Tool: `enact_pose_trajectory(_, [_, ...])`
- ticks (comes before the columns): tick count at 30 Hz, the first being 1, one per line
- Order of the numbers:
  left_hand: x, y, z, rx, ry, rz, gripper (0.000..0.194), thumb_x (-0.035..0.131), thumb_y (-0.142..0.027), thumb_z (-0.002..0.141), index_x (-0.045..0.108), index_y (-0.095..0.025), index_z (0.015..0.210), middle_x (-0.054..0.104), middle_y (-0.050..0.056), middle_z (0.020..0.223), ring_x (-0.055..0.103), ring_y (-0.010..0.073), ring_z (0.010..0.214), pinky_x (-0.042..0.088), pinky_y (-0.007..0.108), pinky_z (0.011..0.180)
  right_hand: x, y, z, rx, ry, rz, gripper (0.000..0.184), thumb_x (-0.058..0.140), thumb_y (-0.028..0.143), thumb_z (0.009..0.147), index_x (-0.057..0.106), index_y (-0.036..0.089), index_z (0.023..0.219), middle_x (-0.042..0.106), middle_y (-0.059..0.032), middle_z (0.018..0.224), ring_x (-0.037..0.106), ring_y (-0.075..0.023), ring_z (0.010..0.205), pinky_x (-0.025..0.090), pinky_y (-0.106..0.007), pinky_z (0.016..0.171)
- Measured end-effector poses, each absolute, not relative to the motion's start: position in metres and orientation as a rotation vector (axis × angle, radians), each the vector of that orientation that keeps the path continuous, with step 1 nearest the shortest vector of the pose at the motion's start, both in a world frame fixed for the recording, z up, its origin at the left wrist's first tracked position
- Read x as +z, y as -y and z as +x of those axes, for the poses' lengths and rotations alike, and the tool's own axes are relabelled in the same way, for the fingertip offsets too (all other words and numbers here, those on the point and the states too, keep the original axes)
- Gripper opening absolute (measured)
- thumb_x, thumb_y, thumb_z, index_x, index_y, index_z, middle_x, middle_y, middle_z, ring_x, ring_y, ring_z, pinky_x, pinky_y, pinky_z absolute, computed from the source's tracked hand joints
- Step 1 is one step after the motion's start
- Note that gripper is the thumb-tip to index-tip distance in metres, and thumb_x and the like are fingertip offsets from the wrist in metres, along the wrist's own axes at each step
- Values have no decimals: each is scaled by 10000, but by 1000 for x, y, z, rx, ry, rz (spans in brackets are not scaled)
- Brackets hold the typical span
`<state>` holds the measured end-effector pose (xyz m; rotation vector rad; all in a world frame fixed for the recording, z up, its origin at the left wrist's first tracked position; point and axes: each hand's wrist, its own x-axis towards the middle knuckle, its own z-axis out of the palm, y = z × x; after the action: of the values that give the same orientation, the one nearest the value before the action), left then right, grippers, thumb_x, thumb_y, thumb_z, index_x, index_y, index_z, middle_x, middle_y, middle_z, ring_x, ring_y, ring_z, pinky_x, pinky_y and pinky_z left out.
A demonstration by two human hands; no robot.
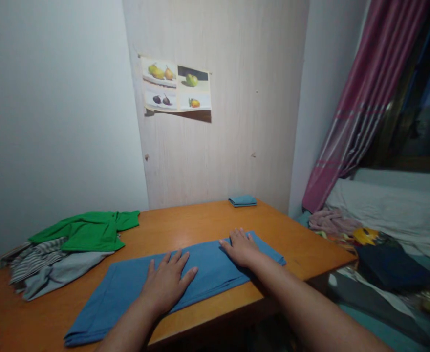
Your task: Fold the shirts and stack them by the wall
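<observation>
A blue cloth garment (127,278), folded into a long flat strip, lies along the front of the table; its exact kind does not show. My left hand (167,283) rests palm down near its middle, fingers spread. Toward the right end, my right hand (241,247) also lies flat on the fabric with fingers apart. Neither hand grips anything. Several layers show at the strip's left end and along its near edge.
The orange-brown table (185,222) also bears a green shirt (94,232) atop a striped cloth (35,261) and a grey cloth (61,274). A small folded blue cloth (243,201) sits at the back edge. Right of the table is a cluttered bed (401,205).
</observation>
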<state>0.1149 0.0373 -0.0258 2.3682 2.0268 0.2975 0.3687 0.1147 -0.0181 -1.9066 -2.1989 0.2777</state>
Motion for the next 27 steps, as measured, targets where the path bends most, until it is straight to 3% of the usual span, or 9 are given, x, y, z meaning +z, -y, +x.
enact_pose_trajectory(7, [-20, -33, 117, 276, -2013, 2354, 945, 297, -875, 794, 401, -271, 1513, 339, 91, 1592, 248, 405, 1474, 128, 728, 1136, -37, -114, 403, 212, 2182, -1977, 864, 187, 741, 922, 297, 172, 1563, 197, -116, 1644, 91, -343, 1514, 84, -577, 1180])
enact_pose_trajectory(15, [-17, -29, 119, 268, -1997, 2330, 997, 333, -902, 752, 382, -270, 1521, 326, 97, 1601, 220, 412, 1481, 120, 728, 1135, -24, -114, 393, 215, 2187, -2025, 842, 262, 717, 921, 372, 143, 1526, 241, -159, 1624, 115, -384, 1502, 73, -647, 1150])
enact_pose_trajectory(23, [-17, -28, 119, 289, -1976, 2339, 974, 339, -898, 756, 389, -289, 1515, 340, 106, 1596, 233, 415, 1476, 115, 733, 1128, 1, -90, 319, 261, 2385, -1520, 781, 249, 620, 974, 404, 63, 1499, 269, -197, 1605, 160, -316, 1507, 142, -464, 1199])
enact_pose_trajectory(27, [-19, -30, 117, 300, -1956, 2337, 1007, 381, -901, 736, 378, -269, 1519, 328, 99, 1602, 238, 411, 1475, 125, 733, 1130, -12, -79, 295, 346, 2504, -1450, 791, 234, 639, 970, 377, 88, 1520, 267, -173, 1610, 155, -320, 1507, 116, -479, 1203])
